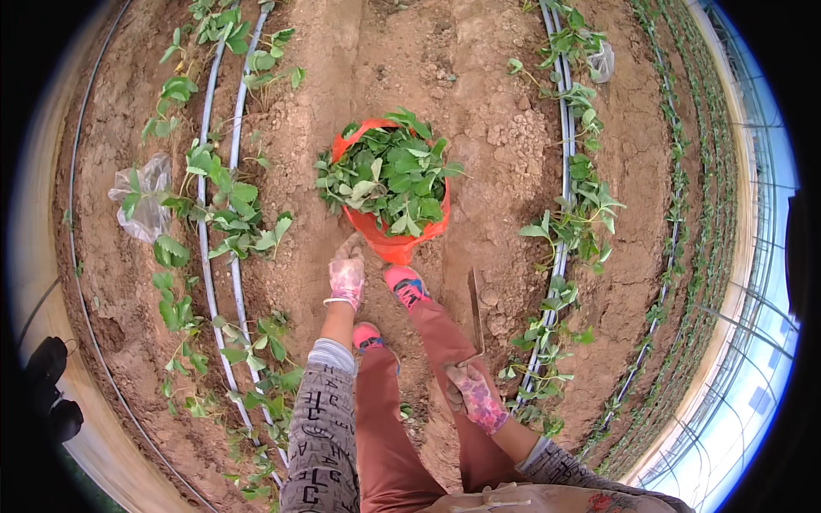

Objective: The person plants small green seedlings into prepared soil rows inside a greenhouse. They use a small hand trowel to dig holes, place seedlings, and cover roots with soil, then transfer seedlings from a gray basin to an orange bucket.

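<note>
An orange-red plastic bag (392,247) stands open on the soil, heaped with cut green strawberry leaves (401,170). My left hand (347,276), in a pink and white patterned glove, reaches to the lower left of the bag. Its fingertips are close to the bag's edge; whether they grip it is unclear. My right hand (473,394), in a pink-purple floral glove with grey fingers, is closed in front of my leg around the grip of a long thin-bladed hand tool (475,308). The blade points away from me over the soil; the grip is mostly hidden.
Strawberry plants (237,199) grow along paired drip pipes (204,192) on the left, and more plants (580,211) line pipes (566,141) on the right. Clear plastic bags lie by the left row (144,197) and right row (601,62). My pink shoes (407,286) stand below the leaf bag.
</note>
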Available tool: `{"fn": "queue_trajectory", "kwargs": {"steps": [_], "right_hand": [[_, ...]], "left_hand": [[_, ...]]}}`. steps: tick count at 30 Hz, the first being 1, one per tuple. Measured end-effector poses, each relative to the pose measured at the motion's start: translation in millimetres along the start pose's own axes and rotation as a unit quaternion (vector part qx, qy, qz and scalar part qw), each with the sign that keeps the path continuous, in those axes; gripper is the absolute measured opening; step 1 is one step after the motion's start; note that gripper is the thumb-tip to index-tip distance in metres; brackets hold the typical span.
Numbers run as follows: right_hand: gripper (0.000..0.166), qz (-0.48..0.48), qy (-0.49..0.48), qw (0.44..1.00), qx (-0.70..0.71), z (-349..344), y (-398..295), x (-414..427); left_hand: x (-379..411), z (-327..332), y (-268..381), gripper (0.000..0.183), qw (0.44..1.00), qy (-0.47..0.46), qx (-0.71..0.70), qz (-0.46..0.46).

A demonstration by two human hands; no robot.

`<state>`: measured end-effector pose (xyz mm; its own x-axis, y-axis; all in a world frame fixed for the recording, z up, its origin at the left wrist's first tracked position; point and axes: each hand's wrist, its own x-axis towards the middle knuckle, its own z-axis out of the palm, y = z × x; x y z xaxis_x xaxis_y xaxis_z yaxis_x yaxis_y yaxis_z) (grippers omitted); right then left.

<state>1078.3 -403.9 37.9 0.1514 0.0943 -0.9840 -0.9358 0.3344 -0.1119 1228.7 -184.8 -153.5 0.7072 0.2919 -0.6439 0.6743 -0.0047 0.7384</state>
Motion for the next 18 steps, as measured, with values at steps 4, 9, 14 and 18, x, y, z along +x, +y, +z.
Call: {"fn": "queue_trajectory", "kwargs": {"steps": [4,9,14,18], "right_hand": [[0.009,0.034,-0.02,0.997,0.06,18.9,-18.1,54.3],[0.021,0.059,0.061,0.995,0.046,22.2,-25.5,80.7],[0.019,0.064,0.073,0.987,0.126,27.5,-44.7,85.1],[0.029,0.117,0.0,0.977,0.18,12.6,-41.9,89.1]], "left_hand": [[138.9,54.5,-85.1,0.033,0.998,-0.016,0.04,0.052],[163.9,114.3,-152.6,0.054,0.922,0.09,0.205,0.316],[167.9,140.4,-109.5,0.022,0.637,0.168,0.617,0.431],[159.8,154.4,-106.0,0.045,0.792,-0.069,0.515,0.32]]}}
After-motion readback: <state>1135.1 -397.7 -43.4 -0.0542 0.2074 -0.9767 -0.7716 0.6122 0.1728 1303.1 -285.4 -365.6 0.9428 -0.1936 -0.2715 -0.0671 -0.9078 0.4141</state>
